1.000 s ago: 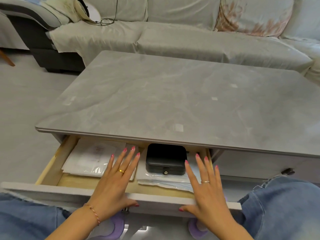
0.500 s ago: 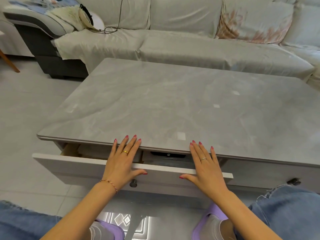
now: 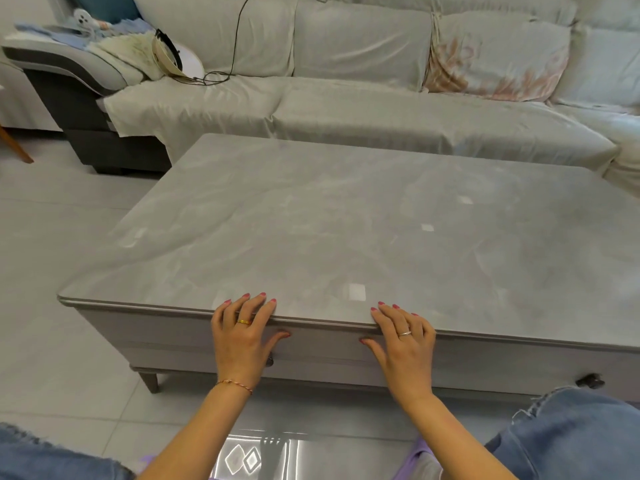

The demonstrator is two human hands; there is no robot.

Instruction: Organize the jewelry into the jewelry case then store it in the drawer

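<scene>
Drawer (image 3: 322, 351) shut flush; left hand (image 3: 240, 336), right hand (image 3: 403, 344) pressing front.

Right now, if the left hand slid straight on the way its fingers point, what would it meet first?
The left hand points away across the coffee table top. Nothing shows on that bare surface along its line, so the way looks free to the far edge; beyond it comes the sofa seat cushion, though depth is unclear.
</scene>
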